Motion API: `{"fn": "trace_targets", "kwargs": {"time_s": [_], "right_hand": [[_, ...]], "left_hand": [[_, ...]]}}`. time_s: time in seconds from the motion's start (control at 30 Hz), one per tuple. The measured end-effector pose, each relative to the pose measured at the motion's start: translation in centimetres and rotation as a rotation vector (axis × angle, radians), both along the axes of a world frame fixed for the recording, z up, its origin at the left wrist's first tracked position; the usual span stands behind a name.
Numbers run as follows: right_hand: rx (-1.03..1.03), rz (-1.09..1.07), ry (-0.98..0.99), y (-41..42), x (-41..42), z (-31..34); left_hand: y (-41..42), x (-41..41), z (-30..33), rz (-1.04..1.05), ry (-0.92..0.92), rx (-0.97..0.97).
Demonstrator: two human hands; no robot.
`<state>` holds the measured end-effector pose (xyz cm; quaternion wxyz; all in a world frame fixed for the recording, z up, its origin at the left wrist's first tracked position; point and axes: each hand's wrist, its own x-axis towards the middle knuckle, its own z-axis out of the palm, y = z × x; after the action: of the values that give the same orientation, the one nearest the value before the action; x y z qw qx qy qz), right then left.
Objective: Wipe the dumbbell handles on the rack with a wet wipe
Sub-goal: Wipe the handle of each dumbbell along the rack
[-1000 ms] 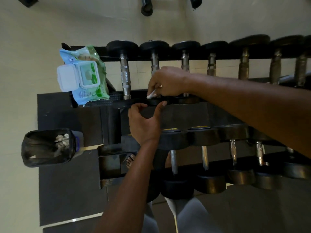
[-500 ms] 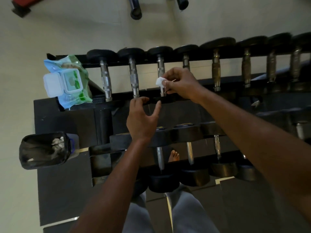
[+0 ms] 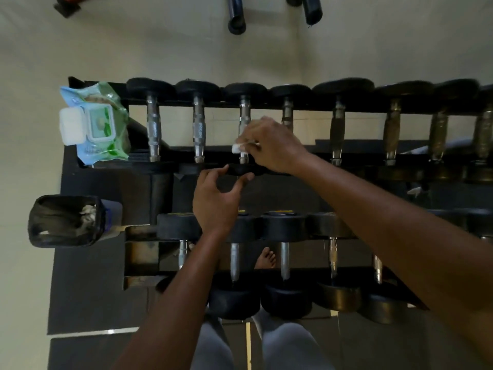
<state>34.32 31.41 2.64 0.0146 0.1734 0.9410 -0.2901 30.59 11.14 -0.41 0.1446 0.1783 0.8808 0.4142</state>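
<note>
Seen from above, a two-tier dumbbell rack [image 3: 160,188] stands on a dark floor mat. At far left, one black-lined waste bin [image 3: 64,221] sits on the floor holding crumpled white wipes. Just above it, one blue-and-green wet wipe pack [image 3: 100,129] lies on the rack's left end, its white flip lid open. The upper tier shows eight dumbbells side by side (the last cut off by the frame edge): four with silver handles, then four with darker, tarnished ones. The lower tier shows five handles in view.

The left hand [image 3: 216,201] has a loosely curled grip, thumb and fingers partly apart around the near head of the third dumbbell [image 3: 244,113]; whether it truly clasps that head is unclear. The right hand [image 3: 277,148] pinches one small folded wet wipe [image 3: 237,148] between fingertips and thumb, pressing it against the lower end of that third silver handle. One bare foot [image 3: 266,259] shows beneath the rack.
</note>
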Motion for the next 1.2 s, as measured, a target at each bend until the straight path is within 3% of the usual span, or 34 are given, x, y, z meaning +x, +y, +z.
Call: {"fn": "trace_targets", "kwargs": {"time_s": [0.17, 0.4, 0.63, 0.83, 1.2], "right_hand": [[0.223, 0.258, -0.123, 0.6, -0.2, 0.0], [0.436, 0.432, -0.306, -0.3, -4.5, 1.8], [0.275, 0.258, -0.244, 0.5, -0.6, 2.9], [-0.065, -0.100, -0.286, 0.3, 2.3, 1.3], [-0.078, -0.251, -0.310, -0.5, 1.0, -1.7]], "left_hand": [[0.4, 0.0, 0.0, 0.037, -0.064, -0.019], [0.6, -0.5, 1.0, 0.013, -0.124, -0.106], [0.9, -1.2, 2.6, 0.001, -0.181, -0.161], [1.3, -1.0, 3.1, 0.016, -0.182, -0.198], [1.4, -0.7, 3.0, 0.019, -0.144, -0.221]]}}
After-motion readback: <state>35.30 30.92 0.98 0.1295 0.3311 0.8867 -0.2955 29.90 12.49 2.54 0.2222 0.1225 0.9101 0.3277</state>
